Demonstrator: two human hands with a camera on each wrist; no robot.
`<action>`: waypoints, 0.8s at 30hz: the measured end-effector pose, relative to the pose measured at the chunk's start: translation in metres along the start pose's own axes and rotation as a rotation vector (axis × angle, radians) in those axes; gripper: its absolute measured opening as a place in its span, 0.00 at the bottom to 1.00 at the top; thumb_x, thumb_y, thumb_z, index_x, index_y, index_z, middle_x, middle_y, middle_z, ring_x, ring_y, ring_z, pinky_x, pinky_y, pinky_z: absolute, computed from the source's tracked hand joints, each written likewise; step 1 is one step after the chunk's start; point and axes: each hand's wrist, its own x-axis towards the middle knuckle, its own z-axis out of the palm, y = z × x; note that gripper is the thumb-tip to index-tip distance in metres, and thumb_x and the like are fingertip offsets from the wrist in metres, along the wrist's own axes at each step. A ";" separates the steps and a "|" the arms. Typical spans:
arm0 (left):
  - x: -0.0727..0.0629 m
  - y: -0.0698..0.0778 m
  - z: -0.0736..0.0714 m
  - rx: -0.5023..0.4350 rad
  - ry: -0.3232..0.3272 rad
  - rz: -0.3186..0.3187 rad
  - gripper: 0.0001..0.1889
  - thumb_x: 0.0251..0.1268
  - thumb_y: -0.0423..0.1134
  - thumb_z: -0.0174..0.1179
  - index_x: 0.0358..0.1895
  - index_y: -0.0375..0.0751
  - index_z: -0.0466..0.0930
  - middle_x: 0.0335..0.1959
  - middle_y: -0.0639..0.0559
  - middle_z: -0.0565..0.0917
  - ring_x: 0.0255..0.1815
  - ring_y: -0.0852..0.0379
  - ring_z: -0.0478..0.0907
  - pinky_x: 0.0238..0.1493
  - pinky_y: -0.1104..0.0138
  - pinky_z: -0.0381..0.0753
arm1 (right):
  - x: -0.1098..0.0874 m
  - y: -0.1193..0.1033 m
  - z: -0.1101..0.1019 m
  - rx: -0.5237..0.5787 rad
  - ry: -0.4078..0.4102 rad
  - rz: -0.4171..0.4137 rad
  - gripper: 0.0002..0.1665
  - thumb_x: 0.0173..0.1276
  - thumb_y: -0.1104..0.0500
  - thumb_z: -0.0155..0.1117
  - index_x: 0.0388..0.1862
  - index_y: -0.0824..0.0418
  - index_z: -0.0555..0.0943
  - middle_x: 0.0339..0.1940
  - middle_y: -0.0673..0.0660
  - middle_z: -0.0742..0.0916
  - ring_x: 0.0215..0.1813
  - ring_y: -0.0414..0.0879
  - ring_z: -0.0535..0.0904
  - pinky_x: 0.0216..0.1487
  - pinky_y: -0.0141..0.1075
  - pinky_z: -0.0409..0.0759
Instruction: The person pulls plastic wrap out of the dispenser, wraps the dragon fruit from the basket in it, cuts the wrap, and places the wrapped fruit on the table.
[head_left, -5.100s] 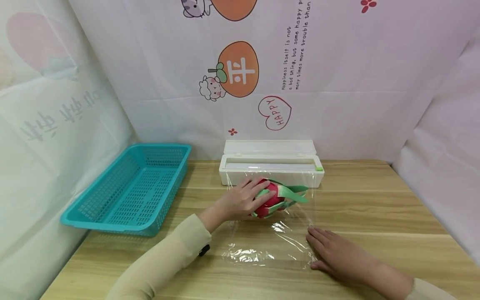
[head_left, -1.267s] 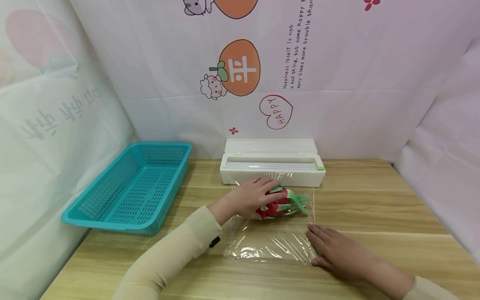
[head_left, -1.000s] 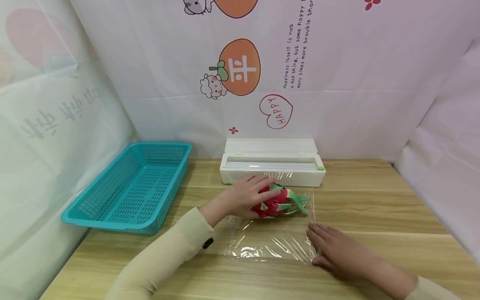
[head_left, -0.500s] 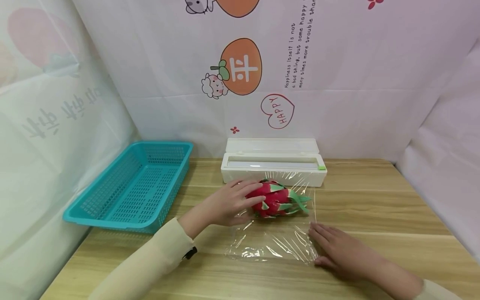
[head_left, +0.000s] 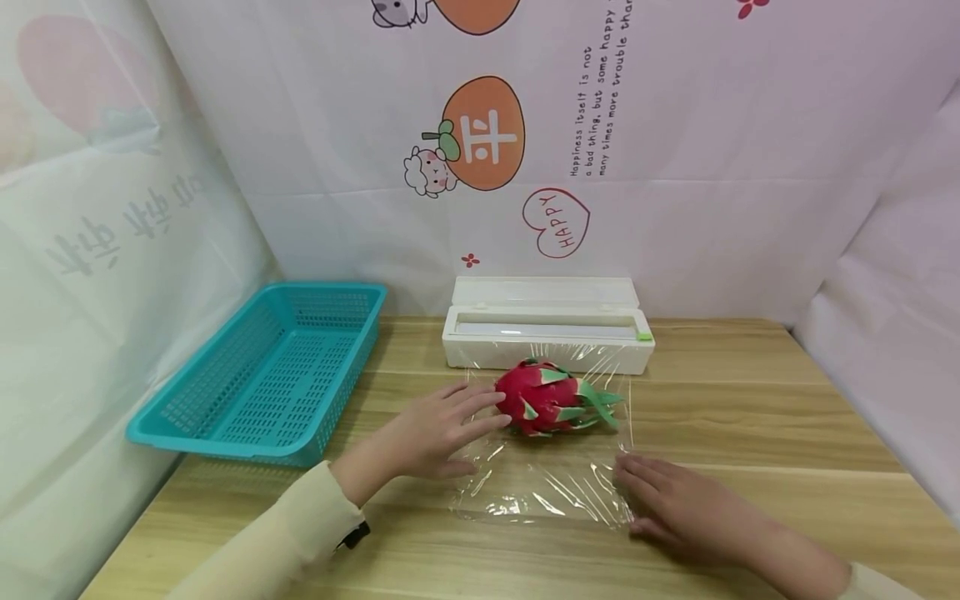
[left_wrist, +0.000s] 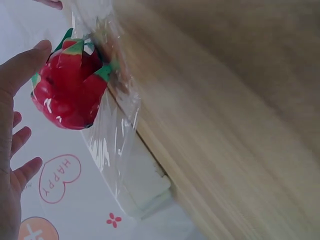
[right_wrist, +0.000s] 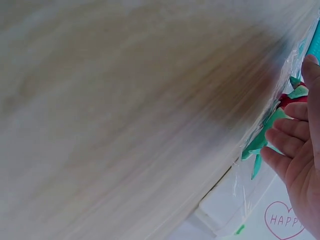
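A red dragon fruit [head_left: 551,400] with green leafy scales lies on a sheet of clear cling film [head_left: 517,487], its leaf tips toward the right. The film stretches forward from a white dispenser box [head_left: 547,357] at the back. My left hand [head_left: 427,432] is at the fruit's round left end, fingers extended and fingertips right at its skin; the left wrist view shows the fruit [left_wrist: 70,92] beyond the spread thumb and fingers. My right hand [head_left: 686,507] rests at the film's right edge, fingers loosely straight, with the green leaves [right_wrist: 267,132] behind them in the right wrist view.
A turquoise perforated basket [head_left: 225,451] stands at the left of the wooden table [head_left: 757,400]. The dispenser's lid [head_left: 543,292] is raised against the printed white cloth [head_left: 675,233] at the back. More white cloth hangs at both sides.
My left hand has let go of the dragon fruit and drawn back left and toward me. Earlier the fruit was gripped and settled onto the film. My right hand has stayed by the film's edge.
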 end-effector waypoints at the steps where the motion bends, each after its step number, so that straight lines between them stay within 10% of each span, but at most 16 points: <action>1: -0.002 0.001 0.001 0.003 -0.005 0.004 0.41 0.49 0.57 0.72 0.66 0.42 0.70 0.66 0.40 0.71 0.68 0.44 0.65 0.69 0.52 0.61 | 0.000 0.000 0.000 -0.002 -0.001 -0.005 0.35 0.65 0.42 0.65 0.60 0.67 0.77 0.59 0.63 0.81 0.58 0.57 0.78 0.52 0.50 0.79; 24: -0.031 0.034 0.017 -0.109 -0.170 0.068 0.28 0.62 0.59 0.61 0.57 0.42 0.76 0.54 0.51 0.78 0.60 0.55 0.72 0.64 0.53 0.69 | 0.001 0.002 0.006 0.025 0.044 -0.151 0.23 0.66 0.46 0.66 0.53 0.60 0.82 0.55 0.57 0.84 0.55 0.50 0.81 0.49 0.44 0.81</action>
